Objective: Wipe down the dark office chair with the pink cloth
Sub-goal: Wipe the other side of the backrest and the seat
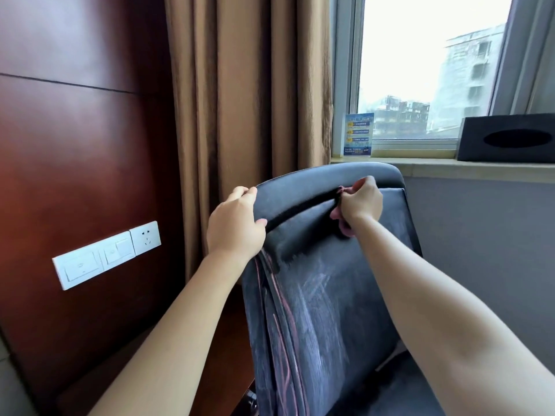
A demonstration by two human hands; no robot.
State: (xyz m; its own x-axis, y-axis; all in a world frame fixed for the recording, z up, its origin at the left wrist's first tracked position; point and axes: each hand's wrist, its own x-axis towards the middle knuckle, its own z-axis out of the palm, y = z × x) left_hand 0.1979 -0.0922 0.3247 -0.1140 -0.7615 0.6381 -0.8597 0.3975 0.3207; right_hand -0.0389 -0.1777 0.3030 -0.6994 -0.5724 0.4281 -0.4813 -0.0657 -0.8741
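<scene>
We are bracing the dark padded office chair [324, 295] with our left hand [237, 223], gripping the backrest's left edge. Our right hand [362, 202] is clutching the bunched pink cloth [342, 223] in the fold running leftward toward the left hand.

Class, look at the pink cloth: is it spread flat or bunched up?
Bunched up. The pink cloth is wadded inside the right hand, only small folds showing, pressed into the chair crease.

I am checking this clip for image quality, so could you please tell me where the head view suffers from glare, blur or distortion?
Head view: the window is blown out to white; the curtain and the forearms bow with wide-angle distortion; the chair shows smeared streaks; the pink cloth looks soft.
</scene>
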